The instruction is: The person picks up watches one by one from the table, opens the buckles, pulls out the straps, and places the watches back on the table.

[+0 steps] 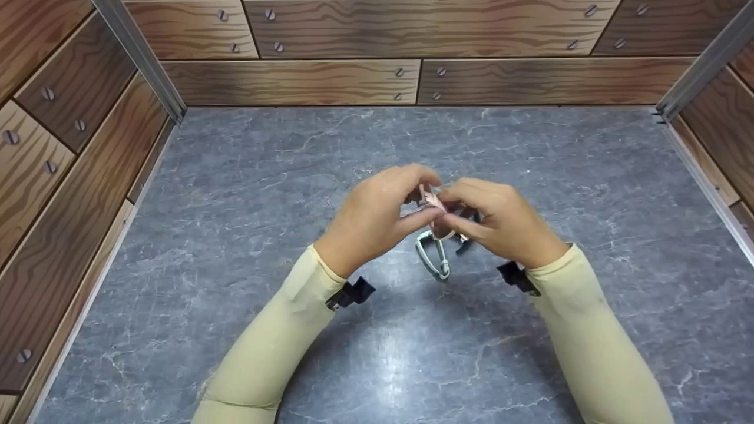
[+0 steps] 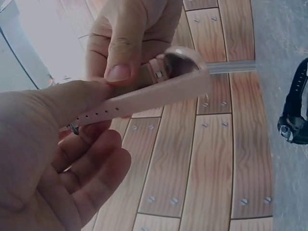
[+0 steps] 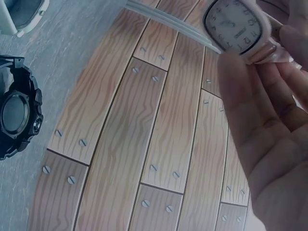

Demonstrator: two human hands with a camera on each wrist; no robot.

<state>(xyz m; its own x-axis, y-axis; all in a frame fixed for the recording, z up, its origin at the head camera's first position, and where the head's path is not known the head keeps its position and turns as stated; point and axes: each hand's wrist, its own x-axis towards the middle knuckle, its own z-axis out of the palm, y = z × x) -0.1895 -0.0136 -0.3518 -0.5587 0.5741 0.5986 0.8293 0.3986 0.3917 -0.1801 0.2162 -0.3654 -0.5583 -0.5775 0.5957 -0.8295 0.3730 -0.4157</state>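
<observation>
Both hands hold a pink wristwatch [image 1: 434,201] up above the tabletop. My left hand [image 1: 377,209] pinches its strap between thumb and fingers. From the other side, my right hand [image 1: 500,215] grips the watch with thumb and fingers. The left wrist view shows the holed strap [image 2: 144,101] lying lengthwise, with a small buckle [image 2: 73,128] near the left fingers. In the right wrist view, the pale dial [image 3: 233,24] with numerals shows beside the right fingers. Part of the strap is hidden by the fingers.
Beneath the hands, a pale wristwatch [image 1: 433,256] rests on the grey marbled tabletop [image 1: 412,353]. Next to it is a black wristwatch [image 3: 17,115], partly covered by the right hand in the head view. Wood-patterned walls [image 1: 330,82] border the table's back and sides.
</observation>
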